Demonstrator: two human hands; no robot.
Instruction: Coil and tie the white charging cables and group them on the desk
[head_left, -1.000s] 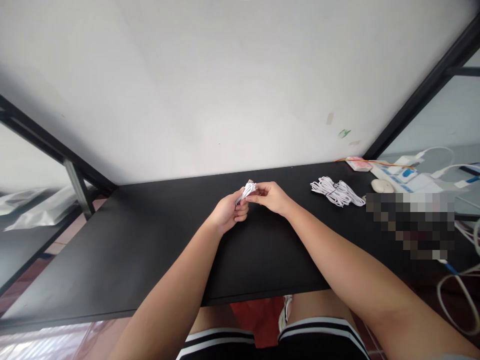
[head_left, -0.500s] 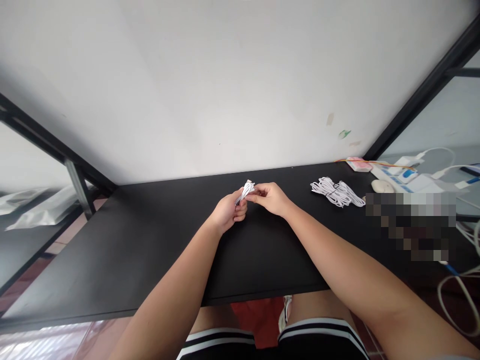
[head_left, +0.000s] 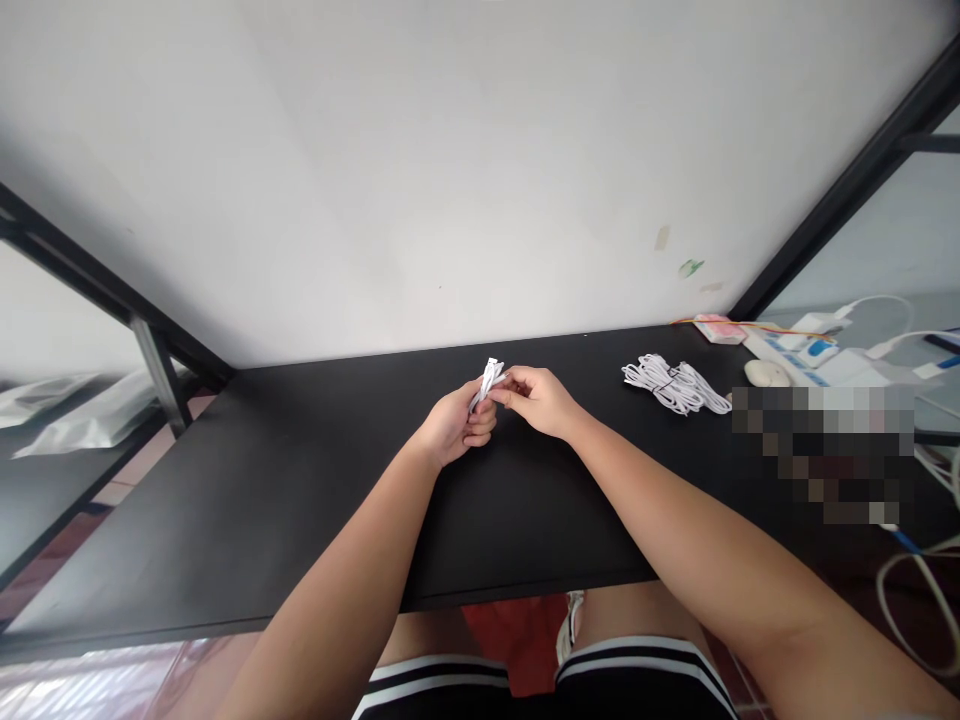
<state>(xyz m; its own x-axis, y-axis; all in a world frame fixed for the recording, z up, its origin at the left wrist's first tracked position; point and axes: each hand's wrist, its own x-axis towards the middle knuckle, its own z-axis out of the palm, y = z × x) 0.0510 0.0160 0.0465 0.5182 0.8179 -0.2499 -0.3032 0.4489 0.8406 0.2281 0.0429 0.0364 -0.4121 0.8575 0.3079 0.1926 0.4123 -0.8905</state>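
Head view: left fingers (head_left: 478,426), right fingers (head_left: 523,378) grip white cable (head_left: 490,376); plastic bag (head_left: 94,418), contents unclear.

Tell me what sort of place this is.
Probably an indoor desk or workbench, whether at home or at work I cannot tell: a black tabletop against a pale wall, a loaded power strip on the right, and a bundled white cable held above the tabletop.
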